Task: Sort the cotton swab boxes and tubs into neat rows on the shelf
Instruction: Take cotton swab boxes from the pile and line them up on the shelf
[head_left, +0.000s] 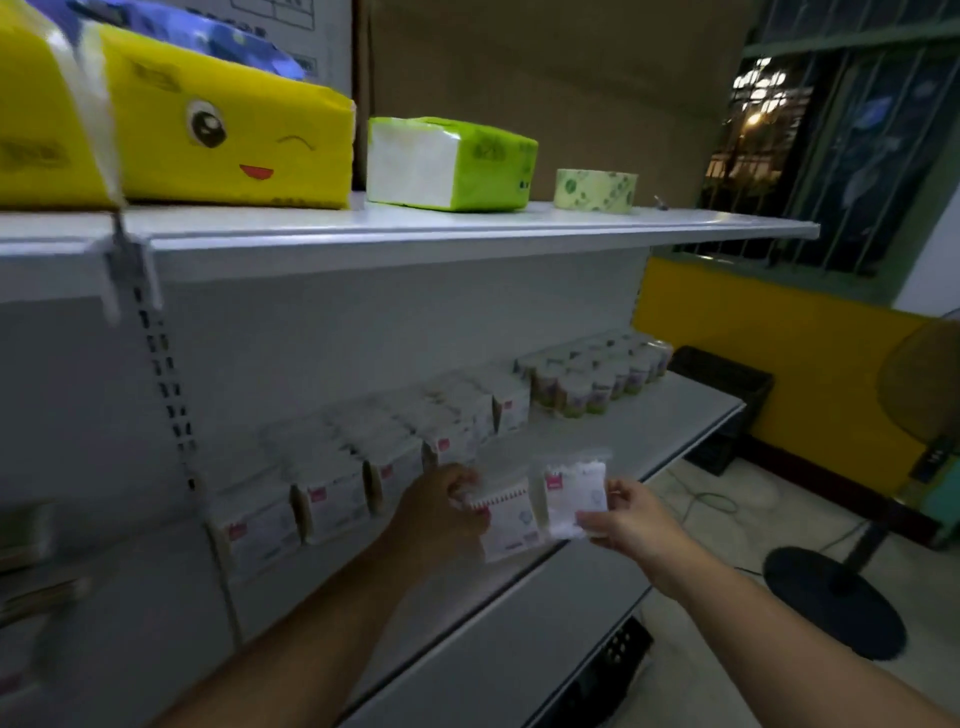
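Note:
Several white cotton swab boxes (332, 499) with pink labels stand in rows along the lower shelf (670, 431). Behind them to the right is a cluster of small round tubs (592, 379). My left hand (441, 509) grips the top left corner of one white box (511, 525) at the shelf's front edge. My right hand (628, 514) pinches a second white box (574, 493) by its right side, holding it upright just right of the first. The two boxes stand side by side, nearly touching.
The upper shelf (467, 234) carries a yellow tissue pack (208, 135), a green tissue pack (452, 161) and a roll of green tape (597, 189). To the right are a black crate (727, 384), a standing fan's base (836, 597) and a barred window (841, 130).

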